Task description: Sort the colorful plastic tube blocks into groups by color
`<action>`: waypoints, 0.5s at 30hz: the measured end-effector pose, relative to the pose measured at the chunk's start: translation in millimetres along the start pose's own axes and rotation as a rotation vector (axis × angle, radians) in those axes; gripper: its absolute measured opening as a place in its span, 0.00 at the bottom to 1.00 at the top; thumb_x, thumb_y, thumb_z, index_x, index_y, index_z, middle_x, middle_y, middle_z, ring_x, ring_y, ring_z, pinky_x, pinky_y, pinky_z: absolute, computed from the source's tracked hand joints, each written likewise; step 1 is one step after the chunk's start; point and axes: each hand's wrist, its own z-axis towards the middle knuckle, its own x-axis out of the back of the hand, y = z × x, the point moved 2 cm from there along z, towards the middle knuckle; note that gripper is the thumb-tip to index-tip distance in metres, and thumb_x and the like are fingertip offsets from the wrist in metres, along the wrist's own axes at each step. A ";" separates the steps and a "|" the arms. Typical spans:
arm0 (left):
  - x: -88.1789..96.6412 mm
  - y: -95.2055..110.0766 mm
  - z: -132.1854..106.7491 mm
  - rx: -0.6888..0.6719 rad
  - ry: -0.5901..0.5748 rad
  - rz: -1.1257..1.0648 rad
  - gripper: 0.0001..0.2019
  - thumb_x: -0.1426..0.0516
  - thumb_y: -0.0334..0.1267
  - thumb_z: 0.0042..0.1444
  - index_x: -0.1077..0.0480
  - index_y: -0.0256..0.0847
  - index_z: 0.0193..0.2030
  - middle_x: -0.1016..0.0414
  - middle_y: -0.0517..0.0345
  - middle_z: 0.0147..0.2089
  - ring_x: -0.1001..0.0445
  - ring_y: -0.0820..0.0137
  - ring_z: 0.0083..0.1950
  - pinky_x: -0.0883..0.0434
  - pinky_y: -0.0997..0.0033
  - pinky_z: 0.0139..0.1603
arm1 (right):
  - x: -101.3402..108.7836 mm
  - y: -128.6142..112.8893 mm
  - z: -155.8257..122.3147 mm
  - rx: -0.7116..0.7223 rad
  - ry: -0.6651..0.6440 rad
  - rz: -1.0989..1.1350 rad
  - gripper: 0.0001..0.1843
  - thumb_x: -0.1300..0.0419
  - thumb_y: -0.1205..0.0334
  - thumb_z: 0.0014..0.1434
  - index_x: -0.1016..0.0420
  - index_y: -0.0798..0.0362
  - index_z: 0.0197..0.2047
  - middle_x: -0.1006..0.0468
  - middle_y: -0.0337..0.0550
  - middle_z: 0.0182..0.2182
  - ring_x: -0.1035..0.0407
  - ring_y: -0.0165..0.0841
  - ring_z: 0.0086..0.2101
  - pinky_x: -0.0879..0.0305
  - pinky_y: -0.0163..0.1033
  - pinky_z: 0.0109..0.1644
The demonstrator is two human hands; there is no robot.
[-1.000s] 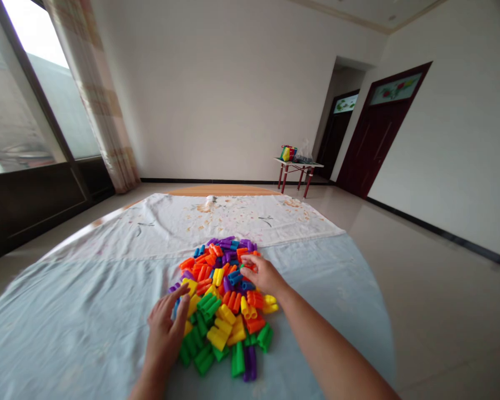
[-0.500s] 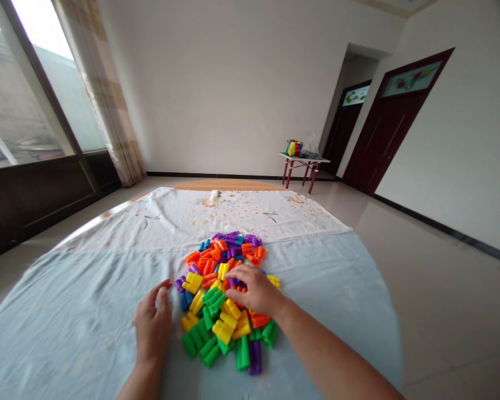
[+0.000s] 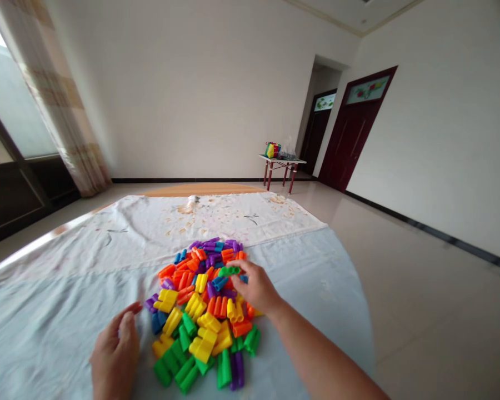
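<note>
A heap of plastic building blocks made of joined tubes lies on the blue cloth in front of me. My right hand (image 3: 256, 286) is over the heap's right side, its thumb and fingers pinching a green block (image 3: 229, 271). Around that hand are blue, orange and purple blocks, with a yellow block (image 3: 235, 311) just below it. My left hand (image 3: 117, 347) rests left of the heap, fingers stretched and holding nothing. Closest to it are a dark blue block (image 3: 159, 321) and a yellow block (image 3: 162, 345). Green blocks and a purple block (image 3: 236, 371) lie at the near edge.
The round table carries a light blue cloth (image 3: 308, 278) and a white floral cloth (image 3: 150, 222); bare wood (image 3: 208, 190) shows at its far edge. Beyond, a small table (image 3: 281, 160) holds a colourful bag (image 3: 272, 150) and a clear plastic bag (image 3: 289, 151). A curtain (image 3: 62, 100) hangs at left.
My right hand has picked a green block from the heap and lifted it. The camera view has swung right, so the heap and both hands appear farther left.
</note>
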 end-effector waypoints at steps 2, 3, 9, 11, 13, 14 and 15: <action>-1.1 -0.8 1.3 -0.002 -0.010 0.012 0.22 0.56 0.50 0.55 0.28 0.42 0.44 0.24 0.48 0.47 0.30 0.57 0.51 0.35 0.58 0.52 | 19.7 25.9 -1.6 -0.042 0.061 -0.026 0.17 0.44 0.69 0.56 0.25 0.50 0.48 0.21 0.43 0.44 0.27 0.34 0.44 0.32 0.40 0.50; -1.8 -1.4 1.8 -0.001 -0.018 0.021 0.22 0.56 0.50 0.55 0.28 0.42 0.45 0.24 0.48 0.47 0.30 0.57 0.52 0.36 0.58 0.53 | 28.3 39.3 -3.7 -0.049 0.086 -0.060 0.17 0.44 0.69 0.55 0.24 0.50 0.47 0.21 0.43 0.44 0.28 0.35 0.45 0.32 0.41 0.51; -3.0 -3.7 1.0 0.001 -0.059 0.049 0.25 0.56 0.52 0.55 0.27 0.41 0.45 0.24 0.46 0.45 0.29 0.55 0.50 0.36 0.57 0.53 | 51.3 102.5 -28.7 -0.137 0.071 -0.281 0.19 0.44 0.73 0.51 0.22 0.50 0.45 0.23 0.47 0.47 0.31 0.38 0.49 0.37 0.47 0.57; -1.1 -2.8 -0.6 0.020 -0.057 0.072 0.26 0.57 0.53 0.55 0.27 0.41 0.46 0.24 0.47 0.44 0.28 0.55 0.49 0.34 0.56 0.51 | 50.1 111.8 -36.2 -0.177 0.027 -0.309 0.21 0.42 0.73 0.48 0.23 0.50 0.46 0.24 0.48 0.48 0.31 0.39 0.50 0.37 0.47 0.57; 1.4 -1.3 -1.9 0.029 -0.053 0.099 0.26 0.58 0.54 0.56 0.27 0.41 0.46 0.23 0.48 0.42 0.27 0.55 0.47 0.32 0.57 0.47 | 48.5 114.7 -40.2 -0.197 0.010 -0.319 0.22 0.40 0.71 0.48 0.24 0.50 0.47 0.25 0.48 0.50 0.32 0.40 0.51 0.37 0.47 0.57; 2.7 -0.1 -2.4 0.011 -0.039 0.118 0.26 0.58 0.54 0.56 0.26 0.41 0.45 0.23 0.49 0.40 0.26 0.56 0.44 0.30 0.58 0.44 | 48.1 114.3 -40.9 -0.204 0.013 -0.325 0.22 0.39 0.69 0.48 0.24 0.50 0.48 0.26 0.49 0.50 0.33 0.41 0.52 0.38 0.48 0.58; 3.9 1.1 -2.6 -0.025 -0.019 0.139 0.26 0.58 0.54 0.57 0.26 0.41 0.44 0.22 0.50 0.38 0.25 0.58 0.41 0.29 0.61 0.39 | 48.0 113.2 -41.0 -0.214 0.018 -0.332 0.22 0.38 0.67 0.48 0.25 0.50 0.49 0.26 0.49 0.51 0.34 0.41 0.52 0.39 0.49 0.58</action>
